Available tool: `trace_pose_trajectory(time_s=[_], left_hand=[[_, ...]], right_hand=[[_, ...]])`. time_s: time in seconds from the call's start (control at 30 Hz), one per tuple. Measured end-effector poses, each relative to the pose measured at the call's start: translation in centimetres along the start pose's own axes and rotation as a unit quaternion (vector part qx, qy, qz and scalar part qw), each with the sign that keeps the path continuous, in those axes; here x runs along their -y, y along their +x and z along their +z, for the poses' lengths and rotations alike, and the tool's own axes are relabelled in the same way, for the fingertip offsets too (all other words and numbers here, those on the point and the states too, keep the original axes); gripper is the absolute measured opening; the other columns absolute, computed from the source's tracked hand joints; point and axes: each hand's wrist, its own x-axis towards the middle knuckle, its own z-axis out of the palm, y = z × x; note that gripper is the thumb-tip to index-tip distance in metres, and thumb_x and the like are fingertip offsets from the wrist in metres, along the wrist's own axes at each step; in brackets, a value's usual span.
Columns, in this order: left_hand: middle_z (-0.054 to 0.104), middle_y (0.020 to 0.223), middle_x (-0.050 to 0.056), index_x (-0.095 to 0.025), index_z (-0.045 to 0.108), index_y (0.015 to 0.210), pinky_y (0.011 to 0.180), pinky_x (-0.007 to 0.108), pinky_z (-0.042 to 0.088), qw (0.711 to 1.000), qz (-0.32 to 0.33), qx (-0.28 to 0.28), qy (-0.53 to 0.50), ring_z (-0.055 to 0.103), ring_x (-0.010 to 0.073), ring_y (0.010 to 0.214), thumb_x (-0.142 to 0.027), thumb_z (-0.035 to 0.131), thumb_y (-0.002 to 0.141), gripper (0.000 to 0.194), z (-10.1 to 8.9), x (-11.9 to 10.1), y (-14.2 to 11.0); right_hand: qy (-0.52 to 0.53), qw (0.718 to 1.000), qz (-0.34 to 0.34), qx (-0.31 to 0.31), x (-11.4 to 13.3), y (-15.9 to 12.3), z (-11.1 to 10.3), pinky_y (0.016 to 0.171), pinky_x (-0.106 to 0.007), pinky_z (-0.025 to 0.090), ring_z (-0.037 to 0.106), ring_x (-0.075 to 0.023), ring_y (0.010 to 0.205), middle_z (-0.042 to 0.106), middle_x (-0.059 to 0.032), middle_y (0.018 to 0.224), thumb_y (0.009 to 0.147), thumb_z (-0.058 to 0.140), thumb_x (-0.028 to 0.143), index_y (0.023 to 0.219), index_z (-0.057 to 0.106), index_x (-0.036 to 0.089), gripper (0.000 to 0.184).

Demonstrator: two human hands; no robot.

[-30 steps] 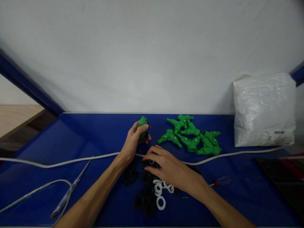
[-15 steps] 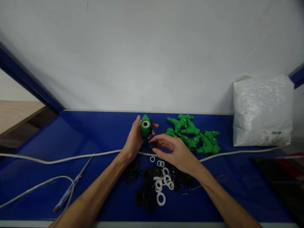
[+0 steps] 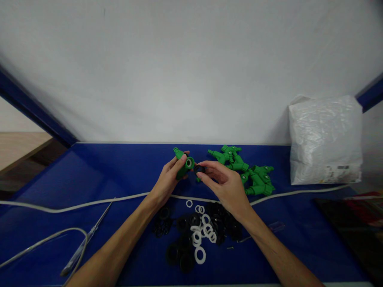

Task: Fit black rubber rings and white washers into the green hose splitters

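My left hand (image 3: pixel 171 175) is wrapped round a green hose splitter (image 3: pixel 183 167), a plastic fitting with a ribbed end pointing up-left and a round opening facing me. Between the thumb and fingers of my right hand (image 3: pixel 223 179) is a black cap (image 3: pixel 199 169), held just right of the splitter. Whether the cap touches it I cannot tell. Behind my right hand lies a pile of green splitters (image 3: pixel 259 179). Below both hands are loose white rings (image 3: pixel 200 255) and black rings (image 3: pixel 173 253), some of them overlapping.
A white cable (image 3: pixel 119 199) runs across the blue table (image 3: pixel 125 167). To the left lie a long thin pointed tool (image 3: pixel 89 237) and a looped cord (image 3: pixel 44 239). At the right stands a white plastic-wrapped package (image 3: pixel 326 143), with a dark object (image 3: pixel 338 227) in front of it.
The green splitter has turned in my left hand, its opening now angled towards the right. My right hand has raised the black cap slightly, closer to the opening's level. The view has shifted a little.
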Motion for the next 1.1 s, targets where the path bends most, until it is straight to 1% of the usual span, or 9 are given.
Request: trace_pose_trajectory(time_s=[0.1,0.2,0.37,0.53,0.67,0.73,0.87,1.0,1.1], left_hand=[[0.072,0.102,0.006,-0.02,0.067,0.129,0.065,0.022,0.044,0.999,0.01,-0.005,0.036,0.062,0.016,0.088,-0.054,0.073,0.082,0.059,0.2,-0.2,-0.1],[0.071,0.098,0.006,-0.017,0.067,0.129,0.063,0.023,0.043,0.995,0.034,-0.005,0.088,0.059,0.0167,0.083,-0.052,0.076,0.079,0.061,0.7,-0.4,-0.5],[0.068,0.097,0.005,-0.016,0.067,0.126,0.066,0.025,0.046,0.99,0.061,0.01,0.129,0.06,0.0189,0.085,-0.05,0.077,0.078,0.059,1.2,-0.4,-1.0],[0.064,0.09,0.003,-0.017,0.063,0.131,0.062,0.024,0.047,0.984,0.079,0.016,0.159,0.059,0.0171,0.079,-0.048,0.074,0.082,0.059,0.9,-0.3,-1.0],[0.064,0.087,0.002,-0.017,0.062,0.131,0.06,0.024,0.047,0.985,0.082,0.006,0.151,0.058,0.0168,0.076,-0.048,0.075,0.081,0.061,0.9,-0.4,-0.9],[0.063,0.085,0.002,-0.018,0.063,0.132,0.061,0.024,0.047,0.987,0.075,0.005,0.141,0.058,0.0168,0.076,-0.048,0.077,0.08,0.062,0.9,-0.4,-1.0],[0.064,0.089,0.003,-0.019,0.062,0.133,0.061,0.024,0.048,0.989,0.067,0.01,0.128,0.058,0.0178,0.079,-0.05,0.074,0.081,0.062,0.9,-0.3,-1.0],[0.063,0.089,0.003,-0.018,0.06,0.135,0.06,0.025,0.049,0.991,0.053,0.017,0.121,0.057,0.0179,0.078,-0.051,0.073,0.082,0.064,0.8,-0.2,-1.0],[0.062,0.086,0.003,-0.015,0.06,0.135,0.059,0.025,0.048,0.993,0.032,0.018,0.11,0.055,0.0169,0.075,-0.053,0.072,0.082,0.066,0.7,-0.3,-0.9]], right_hand=[[-0.027,0.999,-0.044,-0.015,-0.2,0.0,0.1,0.083,-0.03,0.06,0.07,-0.0153,0.087,0.071,-0.0047,0.108,0.088,0.07,0.028,0.109,0.073,0.024,0.022],[-0.029,0.998,-0.058,-0.026,-0.4,-0.1,0.3,0.082,-0.029,0.062,0.069,-0.0141,0.085,0.065,-0.0057,0.115,0.09,0.069,0.027,0.109,0.074,0.025,0.02],[-0.045,0.996,-0.066,-0.031,-0.4,-0.3,0.5,0.081,-0.03,0.063,0.07,-0.015,0.082,0.065,-0.0048,0.11,0.086,0.074,0.026,0.108,0.07,0.024,0.022],[-0.052,0.995,-0.075,-0.036,-0.3,-0.4,0.6,0.081,-0.029,0.063,0.071,-0.0152,0.081,0.065,-0.0045,0.108,0.085,0.076,0.024,0.103,0.07,0.023,0.019],[-0.08,0.992,-0.09,-0.036,-0.2,-0.3,0.7,0.082,-0.031,0.063,0.071,-0.0161,0.082,0.066,-0.0051,0.109,0.086,0.074,0.022,0.103,0.072,0.024,0.018],[-0.093,0.989,-0.105,-0.036,-0.2,-0.4,0.8,0.084,-0.032,0.063,0.071,-0.0166,0.083,0.067,-0.0054,0.111,0.087,0.073,0.022,0.107,0.072,0.025,0.02],[-0.129,0.981,-0.139,-0.042,0.1,-0.5,0.7,0.084,-0.033,0.062,0.071,-0.0181,0.086,0.069,-0.0054,0.11,0.088,0.073,0.021,0.111,0.07,0.027,0.024],[-0.171,0.968,-0.176,-0.042,0.2,-0.5,0.6,0.09,-0.033,0.059,0.07,-0.0194,0.094,0.07,-0.0042,0.107,0.087,0.073,0.015,0.108,0.07,0.026,0.024],[-0.186,0.963,-0.191,-0.033,0.0,-0.5,0.6,0.093,-0.032,0.058,0.069,-0.0188,0.097,0.069,-0.0044,0.11,0.087,0.072,0.013,0.112,0.07,0.026,0.028]])
